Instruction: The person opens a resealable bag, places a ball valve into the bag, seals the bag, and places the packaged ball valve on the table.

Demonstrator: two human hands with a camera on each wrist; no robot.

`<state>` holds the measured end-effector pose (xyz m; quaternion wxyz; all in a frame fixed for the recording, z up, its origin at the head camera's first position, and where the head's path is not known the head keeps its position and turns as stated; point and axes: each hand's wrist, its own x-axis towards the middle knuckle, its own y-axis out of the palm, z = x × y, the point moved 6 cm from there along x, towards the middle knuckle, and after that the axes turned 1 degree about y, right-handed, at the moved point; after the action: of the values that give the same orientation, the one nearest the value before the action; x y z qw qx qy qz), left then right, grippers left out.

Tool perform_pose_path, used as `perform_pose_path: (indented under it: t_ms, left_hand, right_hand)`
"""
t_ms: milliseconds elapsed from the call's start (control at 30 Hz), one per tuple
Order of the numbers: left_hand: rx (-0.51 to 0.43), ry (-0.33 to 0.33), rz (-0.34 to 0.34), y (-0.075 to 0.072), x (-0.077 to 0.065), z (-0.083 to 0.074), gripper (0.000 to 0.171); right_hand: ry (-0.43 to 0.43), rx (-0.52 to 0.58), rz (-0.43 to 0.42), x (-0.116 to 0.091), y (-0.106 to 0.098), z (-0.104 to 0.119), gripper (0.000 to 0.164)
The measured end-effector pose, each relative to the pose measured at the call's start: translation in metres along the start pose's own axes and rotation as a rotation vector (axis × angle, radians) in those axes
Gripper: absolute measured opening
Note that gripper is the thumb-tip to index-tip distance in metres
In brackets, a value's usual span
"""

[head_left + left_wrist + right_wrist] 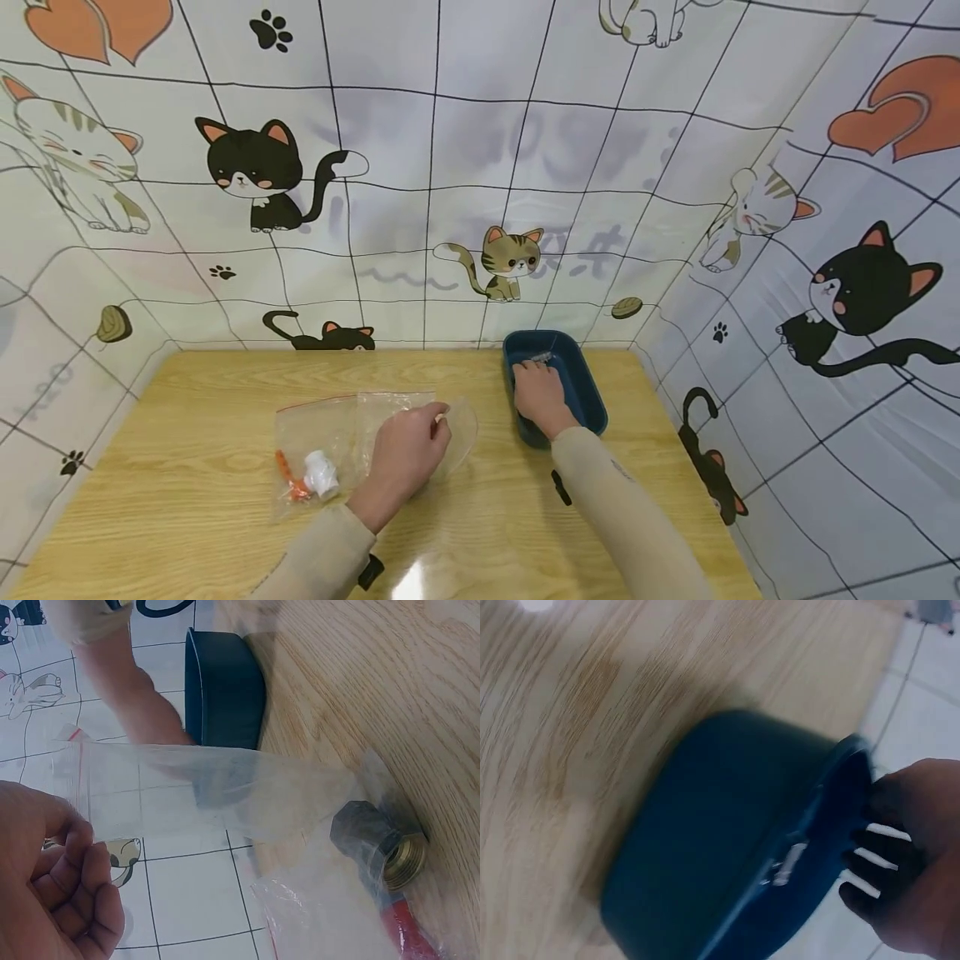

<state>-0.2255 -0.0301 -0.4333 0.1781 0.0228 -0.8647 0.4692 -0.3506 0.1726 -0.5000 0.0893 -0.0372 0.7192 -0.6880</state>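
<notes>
My left hand [408, 446] pinches the zip edge of a clear plastic bag [165, 787], with the other fingers curled. The bag stretches out from the fingertips toward the tabletop. Nearby lies a second clear bag [341, 429] holding a ball valve [379, 844], a threaded brass opening on its body and a red lever [405, 926] attached. My right hand [538, 392] reaches into a dark blue plastic bin [697, 825], its fingers [881, 847] loosely spread inside the rim. A small silvery piece [789, 864] shows at the bin, apart from those fingers.
The wooden table [202, 550] meets a cat-patterned cloth [397, 208] at the back and sides. The bin stands at the table's back right, close to the cloth. A dark strap piece [561, 487] shows beneath the right sleeve.
</notes>
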Motion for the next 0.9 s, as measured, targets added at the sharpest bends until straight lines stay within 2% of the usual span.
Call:
perform_pose_path:
  t_ms: [200, 400, 700, 900]
  left_hand:
    - [0.009, -0.016, 0.001, 0.004, 0.0, 0.0, 0.023]
    - [0.035, -0.016, -0.019, 0.005, 0.0, 0.0, 0.022]
    - [0.102, 0.046, -0.144, 0.004, 0.001, 0.002, 0.009]
    - [0.129, 0.101, -0.233, 0.004, -0.002, -0.001, 0.005]
  right_hand:
    - [-0.071, 0.012, 0.034, 0.01, 0.022, -0.015, 0.045]
    - [-0.126, -0.034, 0.091, 0.005, 0.036, -0.024, 0.048]
    - [-0.129, 0.01, 0.067, 0.0, 0.033, -0.025, 0.033]
    - [-0.11, 0.003, 0.014, -0.003, 0.036, -0.037, 0.025]
